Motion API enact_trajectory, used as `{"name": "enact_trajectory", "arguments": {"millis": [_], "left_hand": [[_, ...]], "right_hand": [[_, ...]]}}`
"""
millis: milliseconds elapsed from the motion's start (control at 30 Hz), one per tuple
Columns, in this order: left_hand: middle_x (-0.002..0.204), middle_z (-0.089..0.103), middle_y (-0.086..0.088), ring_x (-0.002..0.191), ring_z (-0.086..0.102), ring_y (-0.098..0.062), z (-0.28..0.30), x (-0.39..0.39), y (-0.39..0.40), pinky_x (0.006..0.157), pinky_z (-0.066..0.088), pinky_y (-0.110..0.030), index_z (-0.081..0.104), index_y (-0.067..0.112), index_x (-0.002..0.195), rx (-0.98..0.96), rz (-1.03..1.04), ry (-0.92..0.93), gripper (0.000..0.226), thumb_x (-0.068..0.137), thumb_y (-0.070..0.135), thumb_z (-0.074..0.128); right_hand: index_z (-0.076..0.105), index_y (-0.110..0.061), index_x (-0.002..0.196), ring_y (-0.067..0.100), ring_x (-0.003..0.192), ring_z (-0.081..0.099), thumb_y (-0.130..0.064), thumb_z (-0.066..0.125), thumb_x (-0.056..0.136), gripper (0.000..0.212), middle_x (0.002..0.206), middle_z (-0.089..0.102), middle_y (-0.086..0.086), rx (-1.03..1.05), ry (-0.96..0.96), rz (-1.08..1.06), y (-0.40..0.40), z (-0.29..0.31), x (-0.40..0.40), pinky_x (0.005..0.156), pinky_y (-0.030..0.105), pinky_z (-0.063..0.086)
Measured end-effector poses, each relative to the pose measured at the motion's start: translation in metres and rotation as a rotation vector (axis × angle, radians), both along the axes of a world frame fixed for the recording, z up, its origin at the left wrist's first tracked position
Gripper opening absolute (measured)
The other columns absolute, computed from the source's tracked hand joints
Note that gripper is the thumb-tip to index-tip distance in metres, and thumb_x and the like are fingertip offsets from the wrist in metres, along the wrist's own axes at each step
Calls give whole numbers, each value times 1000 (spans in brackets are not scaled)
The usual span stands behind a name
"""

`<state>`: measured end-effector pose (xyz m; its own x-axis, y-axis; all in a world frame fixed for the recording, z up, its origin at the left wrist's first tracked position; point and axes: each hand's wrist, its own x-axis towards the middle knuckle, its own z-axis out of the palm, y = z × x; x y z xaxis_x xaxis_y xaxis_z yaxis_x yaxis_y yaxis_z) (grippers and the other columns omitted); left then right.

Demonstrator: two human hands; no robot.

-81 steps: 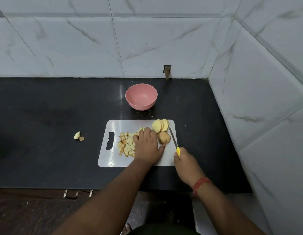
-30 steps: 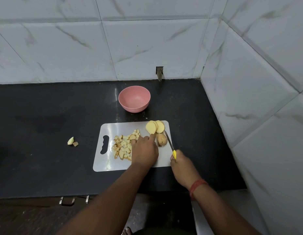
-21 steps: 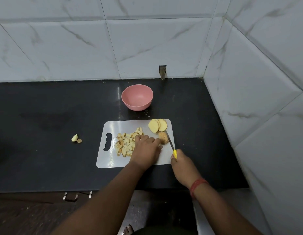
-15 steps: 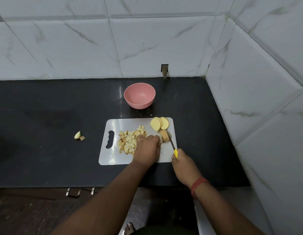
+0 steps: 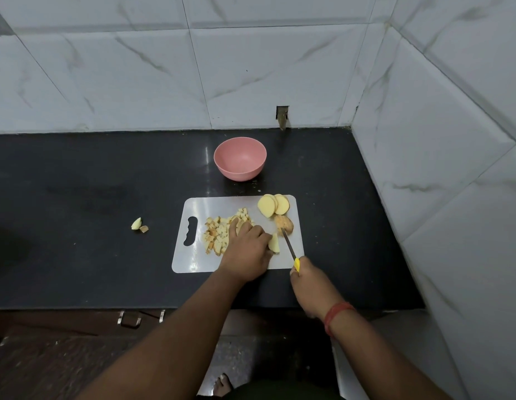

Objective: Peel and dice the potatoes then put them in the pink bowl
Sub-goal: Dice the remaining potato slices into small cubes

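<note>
since the earlier frames a pale slice [image 5: 274, 243] has come away from the potato end piece [image 5: 284, 224] and now stands at the thumb side of the left hand [image 5: 246, 249]; the knife [image 5: 289, 247] has drawn back toward 5 o'clock, its tip just short of the end piece.

black counter [image 5: 92, 197]: carries everything. white cutting board [image 5: 193, 261]: lies at centre, handle slot toward 9 o'clock. pink bowl [image 5: 240, 162]: at 12 o'clock from the board, apart from it, with nothing visible inside. left hand: palm down on the board, fingers loosely curled, thumb and forefinger appearing to pinch the fresh slice, knuckles touching the diced pile [image 5: 219, 233]. right hand [image 5: 311, 284]: at 5 o'clock off the board edge, fingers wrapped round the yellow handle; blade points to 11 o'clock. round slices [image 5: 272, 205]: overlapped at the board's 1 o'clock corner. end piece: brown skin shows on it and on several dice. stray scraps [image 5: 139, 225]: on the counter at 9 o'clock, well apart from the board.

risks, as judged: the blade lies just beside the left thumb, so a cut made with the fingertips untucked could nick it; the narrow slice, standing on edge, could tip or slide under the blade; the round slices sit at the board's rim and could be nudged onto the counter; skin left on the dice falls short of the peeling asked for.

writing: no brand, label or lettering can be read anywhere.
</note>
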<state>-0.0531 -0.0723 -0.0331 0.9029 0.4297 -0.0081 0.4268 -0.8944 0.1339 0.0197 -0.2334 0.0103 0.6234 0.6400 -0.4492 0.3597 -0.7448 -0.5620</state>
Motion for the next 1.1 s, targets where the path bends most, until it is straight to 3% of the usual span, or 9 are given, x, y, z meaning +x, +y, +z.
{"name": "enact_trajectory", "arguments": {"millis": [167, 233, 300, 433, 667, 800, 933, 1033, 1100], "left_hand": [[115, 60, 6, 119, 46, -21, 2, 5, -7, 119, 8, -52, 65, 24, 122, -73, 98, -36, 34, 95, 44, 57], [114, 60, 7, 119, 46, -20, 1, 5, -6, 118, 8, -52, 65, 26, 122, -95, 125, -47, 35, 94, 46, 59], [114, 60, 8, 119, 46, -20, 2, 5, -5, 118, 8, -53, 65, 26, 122, -95, 135, -46, 35, 93, 47, 60], [115, 61, 7, 120, 45, -21, 5, 7, -4, 117, 10, -53, 65, 26, 119, -96, 137, -23, 34, 93, 48, 60], [111, 63, 7, 118, 47, -21, 5, 7, -2, 116, 11, -52, 66, 26, 112, -90, 134, -33, 34, 91, 51, 62], [112, 63, 6, 118, 47, -21, 4, 8, -1, 116, 12, -52, 66, 25, 113, -86, 127, -23, 35, 90, 52, 61], [112, 64, 6, 118, 48, -22, 5, 9, 0, 116, 13, -53, 66, 25, 112, -79, 123, -16, 34, 90, 51, 61], [113, 64, 6, 119, 47, -22, 5, 9, 0, 116, 12, -53, 66, 25, 113, -80, 125, -10, 36, 90, 52, 61], [113, 64, 6, 119, 48, -22, 4, 9, 0, 117, 13, -53, 66, 26, 114, -77, 127, -8, 36, 90, 53, 61]], "right_hand": [[42, -6, 116, 20, 72, 52, -20, 35, 102, 21, 85, 51, 6, -103, -108, 100, 7, -3, -7, 52, 29, 35], [41, -4, 120, 15, 62, 45, -16, 37, 101, 23, 79, 49, 4, -156, -174, 137, 11, -5, -8, 46, 27, 26], [39, -3, 122, 14, 60, 45, -12, 39, 99, 24, 88, 58, 8, -179, -207, 151, 16, -4, -9, 44, 25, 22], [38, -1, 124, 24, 79, 54, -6, 39, 95, 29, 110, 62, 16, -205, -179, 150, 27, 2, -6, 45, 25, 25], [36, -2, 128, 26, 89, 57, -2, 39, 92, 36, 118, 59, 17, -243, -124, 131, 36, 1, -7, 47, 25, 26], [36, -2, 128, 29, 106, 61, -2, 39, 93, 35, 121, 58, 17, -249, -107, 118, 39, 2, -10, 65, 30, 37], [36, -2, 129, 29, 107, 61, -3, 41, 94, 35, 123, 57, 16, -253, -118, 125, 41, 3, -10, 68, 29, 38], [33, -2, 132, 21, 85, 59, -4, 43, 93, 40, 115, 58, 15, -311, -89, 129, 43, 1, -10, 52, 27, 32], [36, -5, 127, 13, 60, 36, -8, 42, 94, 33, 89, 50, 8, -303, -82, 136, 43, 0, -10, 48, 25, 24]]}}
